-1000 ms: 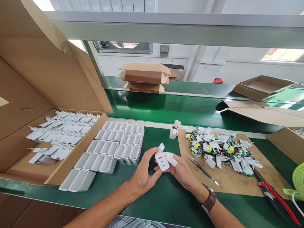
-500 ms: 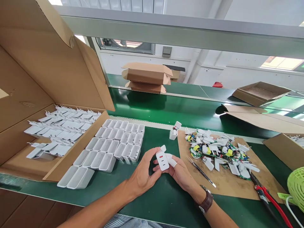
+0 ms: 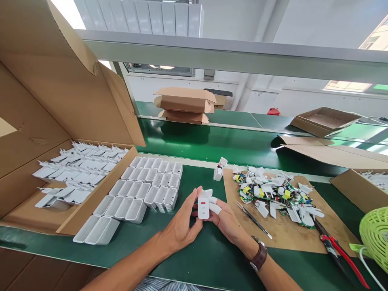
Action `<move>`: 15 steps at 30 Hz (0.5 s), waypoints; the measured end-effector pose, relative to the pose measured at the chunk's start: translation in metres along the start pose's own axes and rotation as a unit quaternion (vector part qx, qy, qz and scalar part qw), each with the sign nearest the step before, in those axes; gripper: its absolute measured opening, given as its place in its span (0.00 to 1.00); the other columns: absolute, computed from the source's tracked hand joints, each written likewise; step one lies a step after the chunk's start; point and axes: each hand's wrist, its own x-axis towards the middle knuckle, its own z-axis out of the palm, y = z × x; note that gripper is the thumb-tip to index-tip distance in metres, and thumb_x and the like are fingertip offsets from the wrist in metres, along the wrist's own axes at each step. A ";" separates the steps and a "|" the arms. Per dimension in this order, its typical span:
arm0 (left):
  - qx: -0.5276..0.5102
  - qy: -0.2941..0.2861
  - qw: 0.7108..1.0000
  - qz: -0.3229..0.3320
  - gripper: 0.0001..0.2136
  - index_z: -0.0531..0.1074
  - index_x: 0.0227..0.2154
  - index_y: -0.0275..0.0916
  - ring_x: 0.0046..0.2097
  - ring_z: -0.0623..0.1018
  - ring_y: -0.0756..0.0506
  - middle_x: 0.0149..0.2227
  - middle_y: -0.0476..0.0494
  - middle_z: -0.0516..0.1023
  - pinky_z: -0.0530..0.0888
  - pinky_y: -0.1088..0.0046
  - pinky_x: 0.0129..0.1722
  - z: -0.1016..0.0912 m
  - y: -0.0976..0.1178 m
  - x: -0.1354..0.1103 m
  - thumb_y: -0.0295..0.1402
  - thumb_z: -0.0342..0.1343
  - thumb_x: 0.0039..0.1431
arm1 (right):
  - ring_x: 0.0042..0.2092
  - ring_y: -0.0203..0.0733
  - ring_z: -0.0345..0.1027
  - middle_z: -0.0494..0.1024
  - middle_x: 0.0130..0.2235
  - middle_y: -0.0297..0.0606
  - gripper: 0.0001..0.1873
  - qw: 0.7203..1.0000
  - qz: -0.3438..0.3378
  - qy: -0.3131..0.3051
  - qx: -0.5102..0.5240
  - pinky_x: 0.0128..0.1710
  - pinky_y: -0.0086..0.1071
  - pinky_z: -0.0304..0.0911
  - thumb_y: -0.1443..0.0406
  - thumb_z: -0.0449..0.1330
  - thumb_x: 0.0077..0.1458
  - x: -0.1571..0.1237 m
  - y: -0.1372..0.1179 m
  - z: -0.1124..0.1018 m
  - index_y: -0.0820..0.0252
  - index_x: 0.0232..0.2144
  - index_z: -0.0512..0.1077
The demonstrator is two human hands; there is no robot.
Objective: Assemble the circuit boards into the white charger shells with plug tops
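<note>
Both hands hold one white charger block [image 3: 203, 205] with a red port and two slots on its face, upright over the green table. My left hand [image 3: 182, 223] grips its left side with thumb and fingers. My right hand [image 3: 226, 223], with white finger cots and a brown watch on its wrist, holds the right side. Rows of white charger shells [image 3: 142, 193] lie just to the left of my hands. A pile of white covers and circuit boards [image 3: 273, 191] rests on a cardboard sheet [image 3: 291, 234] to the right.
An open cardboard box [image 3: 39, 169] of white plug parts fills the left. One opened charger [image 3: 218, 169] stands behind my hands. Tweezers [image 3: 252, 219] and red-handled cutters [image 3: 339, 250] lie on the sheet; a green fan [image 3: 376, 236] is at the right edge. Boxes [image 3: 184, 105] sit beyond the conveyor.
The charger has been turned more upright and my left fingers have closed further round it. The view has shifted slightly; the hands stay in the same place.
</note>
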 end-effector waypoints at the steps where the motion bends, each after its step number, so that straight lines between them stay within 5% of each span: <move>1: -0.006 -0.004 1.000 -0.001 0.42 0.33 0.74 0.50 0.72 0.62 0.38 0.75 0.35 0.54 0.75 0.57 0.63 0.001 0.000 0.000 0.22 0.49 0.66 | 0.47 0.52 0.79 0.84 0.44 0.41 0.20 1.000 0.000 0.000 0.002 0.54 0.50 0.72 0.52 0.69 0.54 0.000 0.000 0.001 0.56 0.45 0.78; 8: 0.015 -0.003 1.000 0.003 0.39 0.37 0.74 0.49 0.71 0.65 0.38 0.73 0.34 0.56 0.76 0.58 0.62 0.000 0.006 0.003 0.23 0.49 0.68 | 0.44 0.52 0.79 0.84 0.41 0.42 0.21 0.999 -0.026 0.014 -0.032 0.49 0.48 0.74 0.50 0.68 0.54 0.001 0.002 0.002 0.58 0.44 0.79; 15: 0.174 0.072 0.982 0.025 0.33 0.48 0.71 0.44 0.65 0.71 0.35 0.64 0.31 0.68 0.73 0.51 0.63 0.003 -0.001 0.004 0.27 0.55 0.67 | 0.42 0.48 0.77 0.83 0.41 0.41 0.25 0.970 -0.141 0.124 -0.157 0.43 0.41 0.76 0.47 0.71 0.49 0.004 0.005 -0.004 0.56 0.43 0.79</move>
